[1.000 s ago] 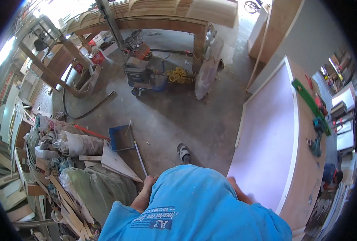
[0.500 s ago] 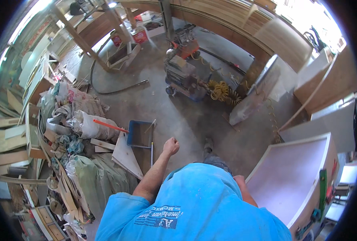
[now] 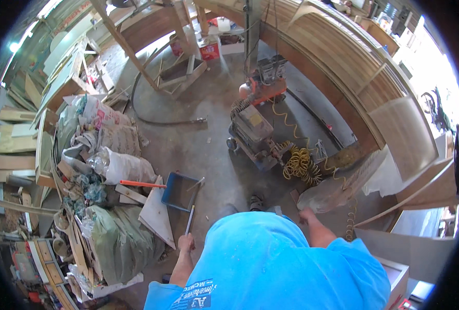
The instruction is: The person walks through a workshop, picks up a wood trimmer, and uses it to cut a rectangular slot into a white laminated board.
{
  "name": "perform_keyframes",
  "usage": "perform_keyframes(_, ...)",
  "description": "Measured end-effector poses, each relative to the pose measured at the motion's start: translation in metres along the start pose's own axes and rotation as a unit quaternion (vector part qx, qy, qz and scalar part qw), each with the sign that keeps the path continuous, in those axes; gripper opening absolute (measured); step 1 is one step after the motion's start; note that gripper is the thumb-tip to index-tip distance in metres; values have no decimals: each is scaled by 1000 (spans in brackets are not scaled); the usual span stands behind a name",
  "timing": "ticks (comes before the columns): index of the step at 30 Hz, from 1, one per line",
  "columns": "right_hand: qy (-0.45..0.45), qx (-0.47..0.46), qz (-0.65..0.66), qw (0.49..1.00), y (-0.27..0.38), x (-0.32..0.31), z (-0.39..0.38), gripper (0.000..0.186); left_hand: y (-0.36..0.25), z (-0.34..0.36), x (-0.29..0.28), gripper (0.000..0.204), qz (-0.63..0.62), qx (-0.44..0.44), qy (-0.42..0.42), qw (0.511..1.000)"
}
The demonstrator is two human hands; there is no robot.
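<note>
My left hand (image 3: 186, 241) has its fingers curled beside the lower end of a white pole (image 3: 190, 219); whether it grips the pole or anything else is unclear. My right hand (image 3: 306, 216) hangs with bent fingers near a plastic-wrapped upright panel (image 3: 329, 194), and I cannot make out anything inside it. A blue dustpan (image 3: 171, 194) lies on the floor above my left hand, beside a pale triangular board (image 3: 152, 217). My shoe (image 3: 256, 201) shows beyond my blue shirt.
Filled sacks, scrap wood and plastic (image 3: 121, 243) pile up on the left. An air compressor (image 3: 260, 88), a grey wheeled machine (image 3: 250, 134), a coiled yellow hose (image 3: 299, 165) and a black hose (image 3: 152, 121) stand or lie ahead. A long wooden structure (image 3: 333, 62) crosses the upper right.
My view has swung right, away from the white-lined box, now mostly out of view. My left arm swung forward, then back down; my right hand has come forward from beside the box.
</note>
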State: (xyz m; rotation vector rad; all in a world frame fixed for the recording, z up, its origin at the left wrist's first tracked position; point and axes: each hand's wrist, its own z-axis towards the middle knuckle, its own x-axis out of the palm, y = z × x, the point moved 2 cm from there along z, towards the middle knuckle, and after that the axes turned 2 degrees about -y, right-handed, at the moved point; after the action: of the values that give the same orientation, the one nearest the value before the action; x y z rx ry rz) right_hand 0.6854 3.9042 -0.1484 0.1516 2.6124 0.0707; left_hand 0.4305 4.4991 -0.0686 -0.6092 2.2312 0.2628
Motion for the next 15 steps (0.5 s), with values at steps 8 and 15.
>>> perform_keyframes(8, -103, -56, 251, 961, 216, -219, 95, 30, -61, 71, -20, 46, -323, -134, -50, 935)
perform_keyframes(15, -137, -126, 234, 954, 317, -269, 150, 22, -24, 214, -62, 48, -260, -70, -22, 963)
